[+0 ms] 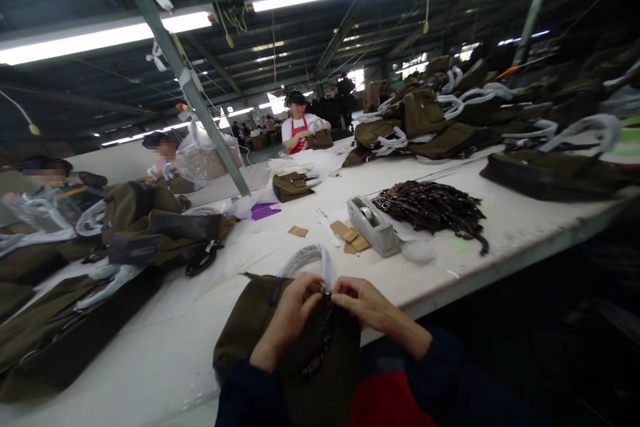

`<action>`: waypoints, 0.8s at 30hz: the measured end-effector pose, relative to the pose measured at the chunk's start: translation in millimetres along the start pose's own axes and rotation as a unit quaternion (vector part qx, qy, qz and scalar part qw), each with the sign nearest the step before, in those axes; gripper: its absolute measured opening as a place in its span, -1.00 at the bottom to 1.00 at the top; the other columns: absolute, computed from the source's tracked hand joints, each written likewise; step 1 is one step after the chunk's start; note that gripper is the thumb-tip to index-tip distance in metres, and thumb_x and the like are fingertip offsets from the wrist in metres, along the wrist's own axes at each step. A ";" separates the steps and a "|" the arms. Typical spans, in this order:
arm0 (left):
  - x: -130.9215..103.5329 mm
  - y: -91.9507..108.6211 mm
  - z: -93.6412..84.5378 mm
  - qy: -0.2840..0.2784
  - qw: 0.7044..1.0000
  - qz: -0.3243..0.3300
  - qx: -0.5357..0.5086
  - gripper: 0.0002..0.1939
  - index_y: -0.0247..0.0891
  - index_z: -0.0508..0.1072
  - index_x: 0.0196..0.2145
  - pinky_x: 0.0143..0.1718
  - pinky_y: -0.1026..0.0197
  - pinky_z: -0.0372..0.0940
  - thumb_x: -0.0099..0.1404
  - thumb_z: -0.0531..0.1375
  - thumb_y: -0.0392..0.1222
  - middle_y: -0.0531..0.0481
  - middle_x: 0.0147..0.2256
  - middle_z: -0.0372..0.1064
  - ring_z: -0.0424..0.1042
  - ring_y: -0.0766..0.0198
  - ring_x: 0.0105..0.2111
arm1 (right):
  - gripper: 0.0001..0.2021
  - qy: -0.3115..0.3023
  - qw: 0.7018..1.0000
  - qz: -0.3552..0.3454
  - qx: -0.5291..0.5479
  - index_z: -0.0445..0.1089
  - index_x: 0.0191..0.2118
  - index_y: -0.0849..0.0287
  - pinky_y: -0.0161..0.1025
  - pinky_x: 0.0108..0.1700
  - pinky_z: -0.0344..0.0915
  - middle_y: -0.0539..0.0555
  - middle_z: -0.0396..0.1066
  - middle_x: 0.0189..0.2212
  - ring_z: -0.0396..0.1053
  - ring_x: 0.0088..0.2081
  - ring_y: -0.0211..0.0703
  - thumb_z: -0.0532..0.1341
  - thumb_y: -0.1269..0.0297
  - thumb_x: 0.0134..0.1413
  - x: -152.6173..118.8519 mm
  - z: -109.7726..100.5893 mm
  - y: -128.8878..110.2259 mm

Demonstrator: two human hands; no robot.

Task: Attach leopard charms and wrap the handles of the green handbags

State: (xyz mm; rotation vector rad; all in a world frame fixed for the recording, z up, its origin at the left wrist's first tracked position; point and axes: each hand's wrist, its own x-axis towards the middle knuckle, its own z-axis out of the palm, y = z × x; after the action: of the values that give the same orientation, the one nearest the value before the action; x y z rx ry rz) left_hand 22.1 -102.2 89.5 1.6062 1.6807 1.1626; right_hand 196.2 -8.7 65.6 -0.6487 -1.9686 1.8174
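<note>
An olive-brown handbag (245, 327) stands at the table's near edge, in front of my body. Its handle (327, 263) is wrapped in white plastic and arches up. At the handle's near base, my left hand (295, 307) pinches with thumb and fingers. Close beside it, my right hand (367, 305) has its fingertips closed at the same spot, on the top end of a dark braided strap (326, 333). The strap hangs down the bag's front. My fingers cover the exact point where strap and handle meet.
A heap of dark braided straps (430, 207) and a grey tape dispenser (373, 227) lie beyond my right hand, near brown cards (350, 237). Handbags pile up at left (150, 233) and far right (425, 113). A slanted metal post (200, 100) rises mid-table. Co-workers (299, 130) work across the table.
</note>
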 end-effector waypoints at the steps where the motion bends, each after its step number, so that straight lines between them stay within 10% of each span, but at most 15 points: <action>1: 0.9 -6.5 0.8 -0.011 0.999 0.018 0.026 -0.76 -0.19 0.50 -0.19 -0.21 0.22 0.22 0.17 0.18 -0.33 -0.04 -0.24 0.40 0.36 0.19 -0.28 | -0.79 0.008 0.999 -0.012 -0.030 0.32 -0.35 0.19 -0.40 -0.51 0.01 -0.11 0.17 -0.56 0.14 -0.52 -0.34 0.20 0.12 0.12 1.7 -0.1 0.8; 11: 15.2 -21.5 14.6 0.032 0.996 0.065 0.053 -0.87 -0.22 0.43 -0.40 -0.22 0.23 0.17 0.21 0.12 -0.37 0.01 -0.36 0.32 0.32 0.22 -0.29 | -0.90 0.049 0.897 -0.031 -0.439 0.42 -0.31 0.15 -0.29 -0.32 0.01 0.03 0.30 -0.36 0.25 -0.36 -0.23 0.16 0.32 0.12 6.9 0.6 -20.2; 24: 21.9 -30.1 12.5 0.002 0.998 0.063 0.022 -0.78 -0.24 0.58 -0.25 -0.19 0.21 0.24 0.26 0.13 -0.35 -0.04 -0.32 0.35 0.36 0.21 -0.28 | -0.82 0.100 0.851 -0.011 -0.516 0.43 -0.23 0.16 -0.24 -0.31 0.06 0.10 0.40 -0.31 0.37 -0.30 -0.14 0.07 0.31 0.23 16.7 13.0 -12.2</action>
State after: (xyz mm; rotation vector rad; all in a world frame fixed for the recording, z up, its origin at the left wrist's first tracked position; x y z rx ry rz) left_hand 14.1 -75.8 61.6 1.7596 1.6385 1.1970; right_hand 174.2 -10.5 76.0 -1.0275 -2.6687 0.4772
